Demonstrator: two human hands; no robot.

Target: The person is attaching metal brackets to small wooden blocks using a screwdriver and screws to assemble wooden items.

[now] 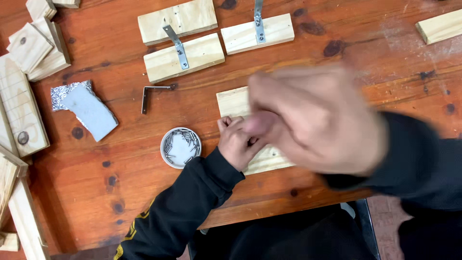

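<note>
Left of the curled fingers sits a round white dish of nails, near them. The left hand rests fisted, fingers together, on a pale wooden block that lies under and beyond its knuckles. The right hand is raised and blurred above that block; whether its fingers grip anything cannot be told.

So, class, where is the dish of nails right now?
In the head view the dish of nails sits on the table, left of centre, just left of the left hand and below the loose bracket.
</note>
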